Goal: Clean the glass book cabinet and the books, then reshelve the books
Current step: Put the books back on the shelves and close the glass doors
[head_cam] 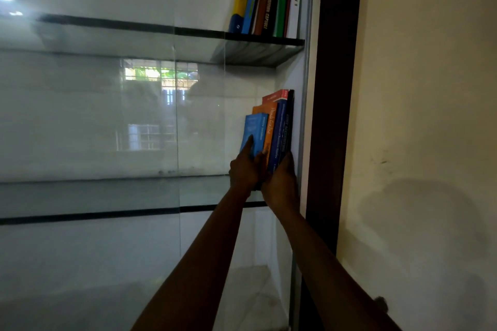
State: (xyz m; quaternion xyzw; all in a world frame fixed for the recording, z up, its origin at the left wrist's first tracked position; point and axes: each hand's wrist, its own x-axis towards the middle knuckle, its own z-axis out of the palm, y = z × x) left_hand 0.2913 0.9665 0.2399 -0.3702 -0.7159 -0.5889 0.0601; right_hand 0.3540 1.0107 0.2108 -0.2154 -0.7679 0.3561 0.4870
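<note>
Between two hands [243, 169] [281, 183], five books [270, 129]

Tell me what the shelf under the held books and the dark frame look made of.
Shelf: glass, apparently, glossy; see-through, with a dark front edge. Frame: dark brown, matt, likely wood or laminate; too dim to tell.

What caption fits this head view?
The left hand and right hand hold upright books on the glass shelf, far right.

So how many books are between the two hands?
5, left to right: light blue book, orange book, red book, dark blue book, black book at the far right. Others may be hidden.
</note>
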